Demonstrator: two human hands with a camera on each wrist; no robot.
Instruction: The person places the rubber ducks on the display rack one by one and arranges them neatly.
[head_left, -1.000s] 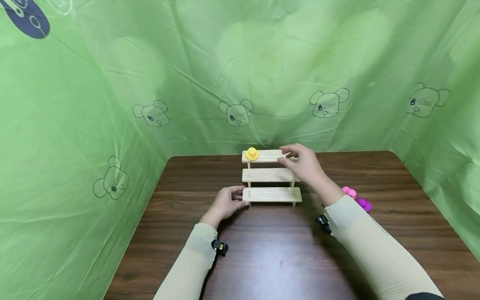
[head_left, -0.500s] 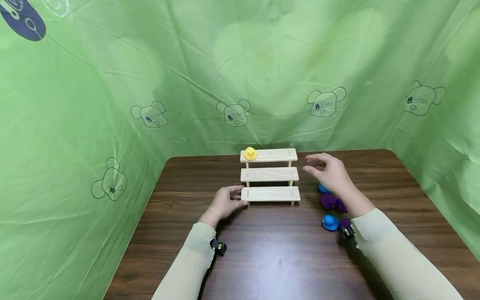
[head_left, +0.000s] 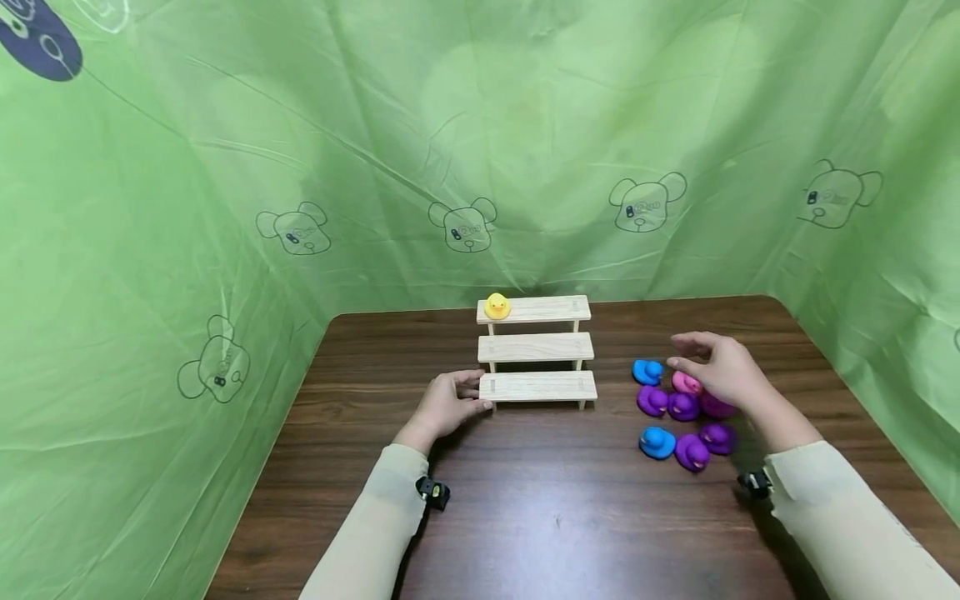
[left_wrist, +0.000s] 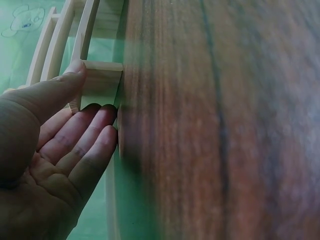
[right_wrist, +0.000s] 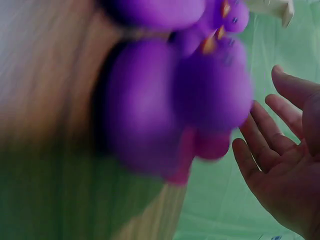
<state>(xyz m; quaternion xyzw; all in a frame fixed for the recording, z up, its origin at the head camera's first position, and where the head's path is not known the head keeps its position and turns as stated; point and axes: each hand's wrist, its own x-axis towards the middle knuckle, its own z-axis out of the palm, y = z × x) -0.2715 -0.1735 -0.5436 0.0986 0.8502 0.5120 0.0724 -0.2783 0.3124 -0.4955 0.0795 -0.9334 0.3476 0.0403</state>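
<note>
A three-tier wooden display stand [head_left: 537,387] stands near the back of the table. One yellow rubber duck [head_left: 497,307] sits at the left end of its top step. My left hand [head_left: 441,407] holds the left end of the lowest step; in the left wrist view the thumb [left_wrist: 75,75] lies against its edge. To the right, my right hand [head_left: 716,368] hovers with fingers spread and nothing in it. Just beside its fingertips is a pink duck [head_left: 686,383], partly hidden. Purple ducks [right_wrist: 212,90] loom close in the right wrist view.
Several purple ducks [head_left: 683,406] and two blue ducks, one at the back [head_left: 647,372] and one in front [head_left: 657,442], cluster right of the stand on the brown wooden table [head_left: 555,517]. A green printed curtain [head_left: 540,150] encloses the table's back and sides.
My right hand has moved from the top step's right end, rightward and down to the duck cluster, uncovering more ducks. The left hand has stayed on the stand.
</note>
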